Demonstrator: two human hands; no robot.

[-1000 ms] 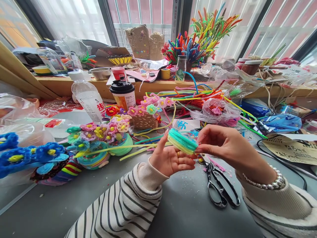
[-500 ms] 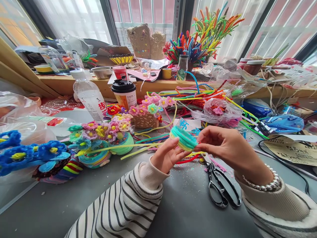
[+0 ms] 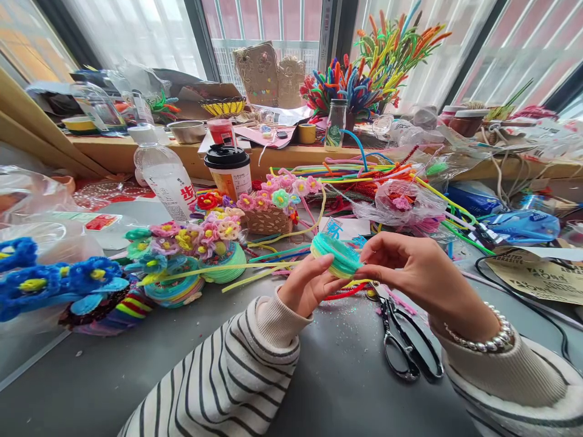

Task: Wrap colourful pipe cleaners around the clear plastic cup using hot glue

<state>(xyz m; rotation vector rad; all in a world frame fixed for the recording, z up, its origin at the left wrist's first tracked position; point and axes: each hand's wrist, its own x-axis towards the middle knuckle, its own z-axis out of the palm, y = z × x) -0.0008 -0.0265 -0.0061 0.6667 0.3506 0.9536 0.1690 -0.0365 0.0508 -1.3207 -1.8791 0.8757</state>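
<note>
Just right of centre frame, our left hand [image 3: 306,280] clamps the teal-and-yellow coil [image 3: 340,255], thumb opposite fingers; our right hand [image 3: 416,267] pinches its right edge. We'd do best pressing lightly, keeping the layers flush.

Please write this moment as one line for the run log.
Left hand: holds green-yellow coil | Right hand: fingertips at coil's right edge | Coil: tilted, above table | Scissors: lying on table

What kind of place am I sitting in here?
It looks like a craft workspace, perhaps a small studio. Long multicoloured fuzzy craft stems lie heaped at the back of the grey tabletop, black-handled metal scissors lie nearer, and pink fuzzy handmade-looking flowers top a brown basket.
</note>
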